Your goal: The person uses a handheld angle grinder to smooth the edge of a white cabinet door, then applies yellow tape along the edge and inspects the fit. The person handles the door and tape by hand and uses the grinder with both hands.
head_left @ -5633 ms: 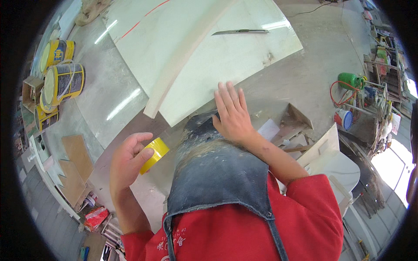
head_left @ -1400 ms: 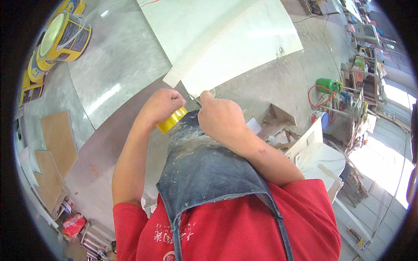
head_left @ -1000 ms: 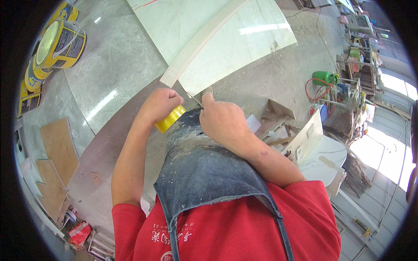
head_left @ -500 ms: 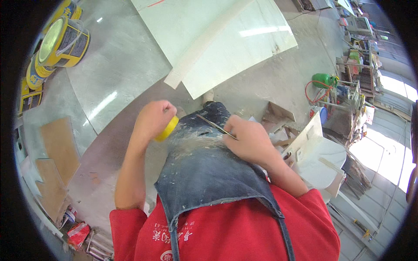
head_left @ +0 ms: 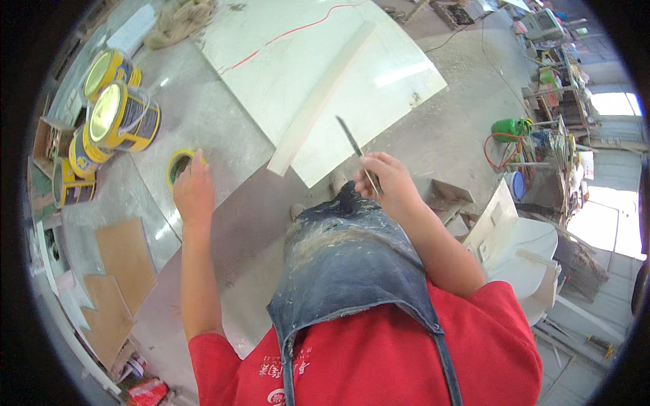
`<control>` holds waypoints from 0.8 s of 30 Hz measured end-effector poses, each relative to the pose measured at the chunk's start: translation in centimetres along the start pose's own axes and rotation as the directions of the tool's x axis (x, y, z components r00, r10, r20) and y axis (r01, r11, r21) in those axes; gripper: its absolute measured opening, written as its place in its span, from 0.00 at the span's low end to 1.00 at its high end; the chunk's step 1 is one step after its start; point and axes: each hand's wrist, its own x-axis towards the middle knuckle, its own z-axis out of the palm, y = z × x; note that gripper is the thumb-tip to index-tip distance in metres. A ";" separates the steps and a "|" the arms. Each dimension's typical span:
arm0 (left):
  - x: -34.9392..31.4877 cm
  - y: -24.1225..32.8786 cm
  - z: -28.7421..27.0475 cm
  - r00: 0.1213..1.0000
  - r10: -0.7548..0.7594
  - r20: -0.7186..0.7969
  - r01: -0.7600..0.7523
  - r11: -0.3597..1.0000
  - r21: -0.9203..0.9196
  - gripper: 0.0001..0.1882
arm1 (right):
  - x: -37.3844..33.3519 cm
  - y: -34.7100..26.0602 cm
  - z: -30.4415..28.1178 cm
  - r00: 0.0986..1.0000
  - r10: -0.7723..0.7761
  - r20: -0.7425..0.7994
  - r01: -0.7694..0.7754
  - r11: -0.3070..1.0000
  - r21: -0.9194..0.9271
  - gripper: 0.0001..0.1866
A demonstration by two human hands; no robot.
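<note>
We took the pale slab (head_left: 271,81) with the red line as our landmark. Just off its near right edge, our right hand (head_left: 384,179) held a slender knife-like tool (head_left: 350,137) in a narrow grip. The tool's long axis ran from the grip toward the slab, crossing that edge in view and slanting relative to the pale strip (head_left: 325,95) lying on the slab. Our right hand was the nearer to the slab. Well left of the slab, our left hand (head_left: 194,183) had its fingers closed on the right rim of a yellow tape roll (head_left: 171,166); we could not tell whether the roll also rested on the grey sheet (head_left: 230,142). Farther left of the slab stood yellow-and-black buckets (head_left: 141,120), clustered together, their contents not discernible. Well right of the slab, we noted a blue-and-white bucket (head_left: 517,185), its contents likewise unseen.
</note>
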 end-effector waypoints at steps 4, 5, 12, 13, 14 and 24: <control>0.1 2.5 -1.4 0.980 -0.042 -0.195 0.051 0.998 0.039 0.29 | 6.0 -1.6 -2.4 0.990 -0.091 -0.110 0.109 0.978 0.175 0.17; -0.3 3.7 -1.7 0.948 -0.045 -0.315 0.060 0.998 0.037 0.30 | 7.3 -2.4 -2.6 0.984 -0.109 -0.139 0.134 0.974 0.182 0.20; -2.5 13.9 1.6 0.846 -0.329 0.419 0.532 0.574 -0.622 0.26 | 12.4 -6.1 -3.6 0.989 -0.141 0.038 0.141 0.990 -0.003 0.37; -2.7 14.1 3.3 0.821 -0.332 0.465 0.571 0.482 -0.664 0.25 | 12.6 -6.1 -3.9 0.984 -0.163 0.077 0.168 0.984 -0.059 0.38; -2.2 14.9 3.3 0.777 -0.374 0.507 0.624 0.350 -0.699 0.25 | 12.8 -6.1 -4.8 0.978 -0.183 0.104 0.194 0.974 -0.114 0.38; -2.2 18.0 -6.1 0.699 -0.405 0.590 0.516 -0.286 -0.808 0.20 | 14.4 -8.9 -8.6 0.848 0.045 0.528 -0.033 0.999 -0.033 0.31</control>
